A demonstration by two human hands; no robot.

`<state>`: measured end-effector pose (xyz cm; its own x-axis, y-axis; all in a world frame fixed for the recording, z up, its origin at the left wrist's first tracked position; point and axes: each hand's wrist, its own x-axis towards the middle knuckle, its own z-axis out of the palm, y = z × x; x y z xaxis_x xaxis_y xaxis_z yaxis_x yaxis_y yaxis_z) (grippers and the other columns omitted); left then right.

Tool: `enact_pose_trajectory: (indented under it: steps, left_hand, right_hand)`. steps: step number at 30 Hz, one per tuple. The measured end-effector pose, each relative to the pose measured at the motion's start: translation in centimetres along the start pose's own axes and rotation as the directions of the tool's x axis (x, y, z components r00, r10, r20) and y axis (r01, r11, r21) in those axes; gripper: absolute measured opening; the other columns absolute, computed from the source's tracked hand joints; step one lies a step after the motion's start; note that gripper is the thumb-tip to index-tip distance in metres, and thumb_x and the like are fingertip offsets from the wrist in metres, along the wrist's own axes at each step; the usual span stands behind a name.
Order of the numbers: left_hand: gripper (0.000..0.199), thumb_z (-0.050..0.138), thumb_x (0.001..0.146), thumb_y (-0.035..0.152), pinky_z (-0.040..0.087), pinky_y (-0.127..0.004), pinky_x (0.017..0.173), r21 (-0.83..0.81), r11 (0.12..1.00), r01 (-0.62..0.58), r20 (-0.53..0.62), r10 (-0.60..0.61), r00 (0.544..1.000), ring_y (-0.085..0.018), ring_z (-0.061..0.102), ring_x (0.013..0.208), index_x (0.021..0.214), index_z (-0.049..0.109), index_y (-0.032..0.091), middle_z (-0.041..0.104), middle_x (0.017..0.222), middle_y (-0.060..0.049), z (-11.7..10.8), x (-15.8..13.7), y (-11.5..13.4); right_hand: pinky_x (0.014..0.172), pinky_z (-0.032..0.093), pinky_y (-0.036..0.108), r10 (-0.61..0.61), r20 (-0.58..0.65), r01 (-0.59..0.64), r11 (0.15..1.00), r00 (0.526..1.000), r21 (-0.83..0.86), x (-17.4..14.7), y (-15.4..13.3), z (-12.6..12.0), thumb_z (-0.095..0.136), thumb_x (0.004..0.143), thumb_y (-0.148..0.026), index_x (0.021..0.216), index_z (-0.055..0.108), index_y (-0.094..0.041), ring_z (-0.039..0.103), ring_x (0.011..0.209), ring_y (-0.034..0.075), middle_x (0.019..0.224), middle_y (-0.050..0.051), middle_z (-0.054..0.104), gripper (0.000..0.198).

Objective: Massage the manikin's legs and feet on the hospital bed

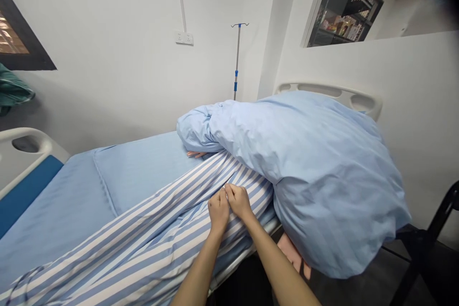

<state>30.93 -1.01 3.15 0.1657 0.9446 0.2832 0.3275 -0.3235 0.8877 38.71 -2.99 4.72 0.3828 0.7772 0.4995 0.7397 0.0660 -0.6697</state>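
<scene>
In the head view, a light-blue quilt [315, 153] hides the upper part of a figure lying on the bed [143, 162]; only two of its hands show. The far hand [195, 154] comes out just under the quilt's edge, mostly covered; the near hand [289, 250] hangs below the quilt at the bed's near side, partly behind the wearer's right forearm. The figure's blue-and-white striped trousers [186, 241] run from under the quilt toward the lower left, where the picture cuts them off. The lower part of the drip stand [238, 50] is hidden behind the quilt. A black chair [418, 241] at the right edge and a green cloth [12, 88] at the left edge are both cut off, and the items on the shelves [330, 14] behind the opening are too small to make out. A dark blur covers the top right corner.

The left hand [218, 208] and the right hand [238, 199] are side by side at the top of the striped trousers, thumbs close together. Each grip is narrow, fingers curled in tight; whether a fold of fabric is pinched inside cannot be told, as the backs of the hands cover it.
</scene>
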Motion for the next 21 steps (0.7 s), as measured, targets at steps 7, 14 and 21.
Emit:
enact_pose_trajectory:
  steps: [7, 14, 21]
  left_hand:
    - [0.038, 0.031, 0.076, 0.034, 0.022, -0.021, 0.047, 0.058, 0.994, -0.096, -0.008, 0.096, 0.995, -0.008, 0.034, 0.044, 0.045, 0.042, 0.016, 0.042, 0.042, 0.002, 0.6, 1.0, 2.0]
    - [0.042, 0.027, 0.078, 0.037, 0.024, -0.021, 0.047, -0.003, 1.0, -0.015, -0.05, 0.015, 0.999, -0.008, 0.037, 0.044, 0.045, 0.043, 0.016, 0.045, 0.043, 0.001, 2.5, 0.9, 2.4]
    - [0.043, 0.026, 0.08, 0.037, 0.024, -0.022, 0.049, 0.054, 0.998, -0.033, -0.006, 0.034, 0.999, -0.008, 0.042, 0.048, 0.049, 0.048, 0.016, 0.052, 0.049, -0.001, 2.5, 0.8, 1.5]
  right_hand:
    - [0.047, 0.024, 0.021, 0.06, -0.045, -0.05, 0.979, 0.997, 0.2, -0.2, 0.7, -0.1, 0.027, 0.082, -0.033, 0.05, 0.039, -0.016, 0.036, 0.046, 0.008, 0.046, -0.002, 0.04, 0.038]
    - [0.046, 0.026, 0.02, 0.156, -0.104, -0.113, 0.935, 0.982, 0.336, -0.1, 1.1, -0.2, 0.03, 0.08, -0.037, 0.05, 0.035, -0.017, 0.033, 0.047, 0.008, 0.046, -0.003, 0.037, 0.037]
    - [0.044, 0.024, 0.02, 0.136, -0.035, -0.116, 0.937, 0.99, 0.33, 0.6, 0.7, -0.6, 0.031, 0.08, -0.037, 0.049, 0.032, -0.017, 0.031, 0.045, 0.008, 0.045, -0.004, 0.035, 0.037]
